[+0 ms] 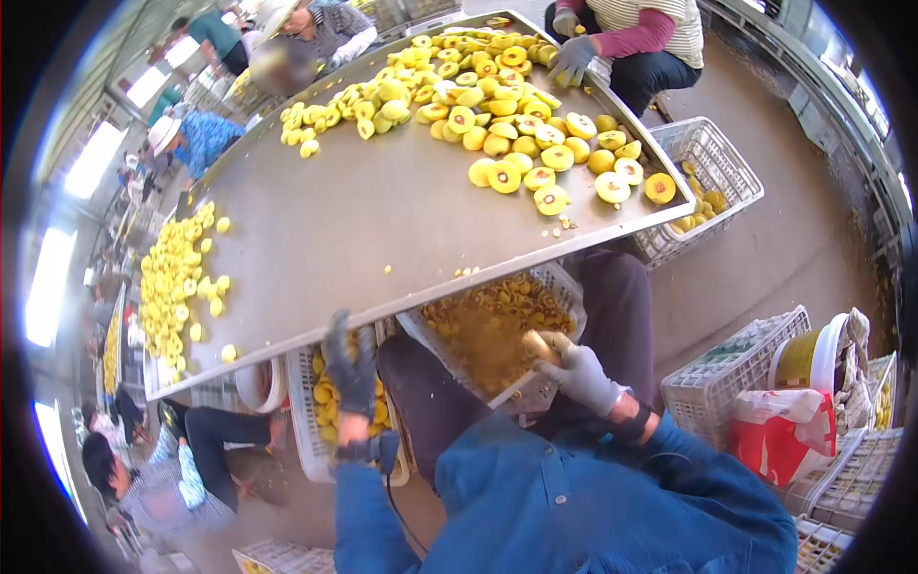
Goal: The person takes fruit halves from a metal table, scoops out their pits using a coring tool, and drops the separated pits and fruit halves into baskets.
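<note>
Blue sleeves [368, 512] lead down to your two gloved hands, which stand well apart. Your right hand [585, 380] is closed on a pale, elongated piece [541, 348] that juts out over the scrap-filled crate [528, 394]; whether it is a tool's handle or fruit is not clear. Your left hand [352, 371], in a darker glove, is blurred, but its fingers look extended and nothing shows in its grip. It sits beside the near edge of the metal surface [316, 239], over the crate of yellow fruit [304, 416].

A light, firm pinch probably serves you best, with the piece well inside the scrap-filled crate's rim, so anything loose falls within it. Give your left fingers room from the metal edge, which could catch a glove. Cut fruit halves [552, 199] lie across the far and right parts of the surface, small yellow pieces [172, 287] at its left end; flesh like that likely bruises, so touch it gently.
</note>
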